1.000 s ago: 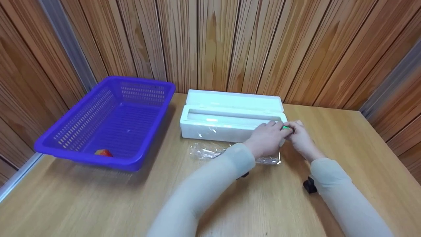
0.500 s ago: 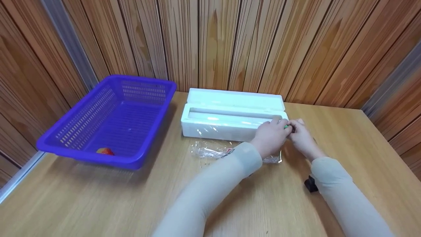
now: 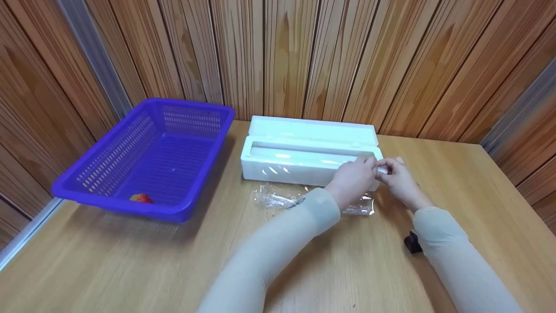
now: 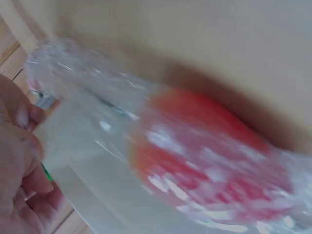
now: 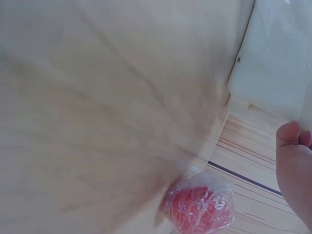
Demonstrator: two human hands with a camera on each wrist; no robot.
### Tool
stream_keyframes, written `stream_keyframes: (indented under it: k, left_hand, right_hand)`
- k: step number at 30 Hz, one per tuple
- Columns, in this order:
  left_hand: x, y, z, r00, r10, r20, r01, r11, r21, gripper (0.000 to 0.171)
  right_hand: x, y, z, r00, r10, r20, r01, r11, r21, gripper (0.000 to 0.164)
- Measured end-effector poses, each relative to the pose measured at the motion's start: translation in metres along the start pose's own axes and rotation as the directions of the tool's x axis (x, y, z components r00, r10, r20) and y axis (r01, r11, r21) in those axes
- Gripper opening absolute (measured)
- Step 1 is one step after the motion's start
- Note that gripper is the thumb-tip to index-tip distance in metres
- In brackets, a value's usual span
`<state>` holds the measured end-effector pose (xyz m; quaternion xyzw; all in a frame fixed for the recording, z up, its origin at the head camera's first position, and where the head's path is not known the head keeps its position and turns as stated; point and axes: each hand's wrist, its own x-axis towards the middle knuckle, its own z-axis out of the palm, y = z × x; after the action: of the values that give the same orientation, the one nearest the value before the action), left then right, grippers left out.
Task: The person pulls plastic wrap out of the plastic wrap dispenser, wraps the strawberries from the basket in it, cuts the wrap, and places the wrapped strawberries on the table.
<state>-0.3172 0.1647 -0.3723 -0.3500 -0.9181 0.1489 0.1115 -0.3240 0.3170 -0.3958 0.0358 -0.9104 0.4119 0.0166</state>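
Note:
A white lidded box [image 3: 282, 169], its lid tipped back, appears to be a cling film dispenser with film draped down its front. At its right end my left hand [image 3: 354, 178] bends its fingers over the edge; what they hold is hidden. A small green piece [image 4: 47, 172] shows by those fingers in the left wrist view. Beside it my right hand [image 3: 397, 180] pinches what looks like the cling film's edge between thumb and forefinger. In front, clear cling film [image 3: 278, 199] lies on the table. The left wrist view shows a red apple-like fruit [image 4: 209, 156] wrapped in film.
A purple plastic basket [image 3: 217, 163] stands at the left with a red and yellow fruit [image 3: 141, 198] near its front. A black object [image 3: 412, 242] sits by my right sleeve. The wood-panelled wall [image 3: 304, 56] rises directly behind the box.
The green piece between my hands has gone out of sight in the head view. My hands stay at the box's right end, fingers shifting slightly, with the left hand drawn a little left.

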Motion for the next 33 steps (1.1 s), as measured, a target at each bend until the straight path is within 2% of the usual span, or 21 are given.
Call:
stream_keyframes:
  k: [5,13,18,23,28,33]
  left_hand:
    - [-0.001,-0.008,0.0,0.999,-0.045,-0.018,0.043,0.994,-0.099,0.035]
    - [0.008,-0.01,-0.002,0.993,-0.109,-0.055,0.1,0.984,-0.146,0.03]
    - [0.008,-0.016,-0.003,0.992,-0.109,-0.06,0.095,0.977,-0.191,0.029]
    - [-0.001,-0.029,0.0,0.994,-0.085,-0.066,0.07,0.977,-0.203,0.03]
    - [-0.013,-0.048,0.002,0.994,-0.089,-0.063,0.07,0.962,-0.263,0.026]
    - [-0.031,-0.071,0.002,0.997,-0.073,-0.02,0.064,0.955,-0.291,0.023]
  right_hand:
    - [-0.001,-0.001,0.001,1.0,0.017,0.016,-0.017,1.0,0.026,0.046]
    - [-0.002,-0.002,0.003,1.0,0.021,0.019,-0.022,0.999,0.049,0.045]
    - [-0.002,-0.003,0.001,0.999,0.034,0.008,-0.035,0.999,0.037,0.047]
    - [-0.001,-0.004,0.001,1.0,0.026,0.007,-0.027,1.0,0.016,0.045]
    - [0.0,-0.003,0.0,0.999,0.038,0.009,-0.038,0.999,0.032,0.045]
    - [-0.001,-0.002,-0.001,0.999,0.039,0.013,-0.039,0.998,0.04,0.046]
